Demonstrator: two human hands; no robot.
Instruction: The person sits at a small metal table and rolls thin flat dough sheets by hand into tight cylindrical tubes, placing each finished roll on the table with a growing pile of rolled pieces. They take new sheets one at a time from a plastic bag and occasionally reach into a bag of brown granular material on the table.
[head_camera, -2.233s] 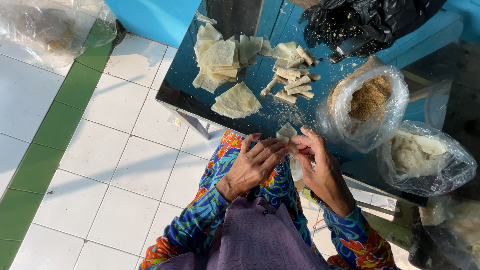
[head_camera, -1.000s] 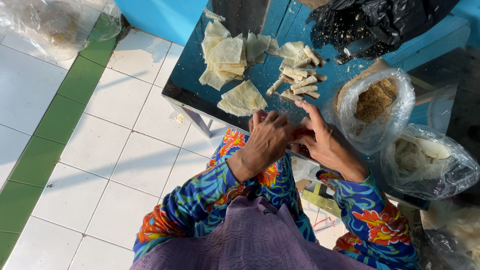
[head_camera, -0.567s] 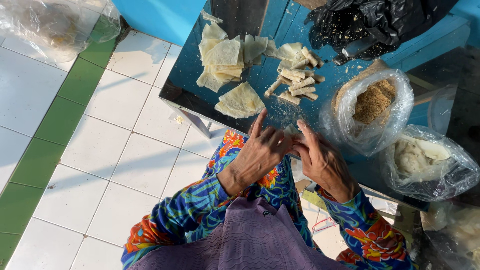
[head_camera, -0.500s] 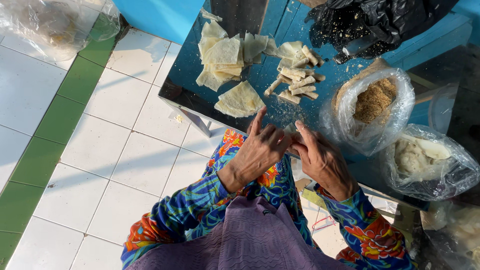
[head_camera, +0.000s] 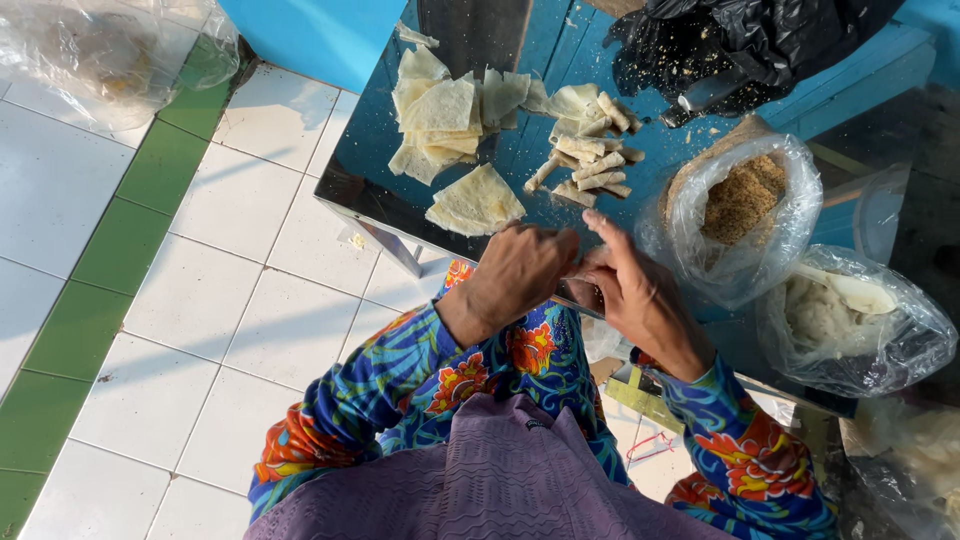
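My left hand (head_camera: 515, 275) and my right hand (head_camera: 632, 292) meet at the near edge of a shiny metal table (head_camera: 365, 190). Their fingers curl together over a small pastry wrapper, which they almost entirely hide. Just beyond my left hand lies a flat stack of pale triangular wrappers (head_camera: 475, 200). A larger loose pile of wrappers (head_camera: 440, 105) sits farther back. Several finished little rolls (head_camera: 592, 165) lie heaped beyond my right hand.
Right of the hands stand a clear bag of brown crumbs (head_camera: 742, 200) and a clear bag of white filling with a spoon (head_camera: 835, 315). A black plastic bag (head_camera: 770, 30) lies at the back. Another clear bag (head_camera: 100, 50) sits on the white-and-green tiled floor.
Both hands have stayed joined at the table's near edge, working the piece between them. The left fingers, spread a moment ago, have curled down over it.
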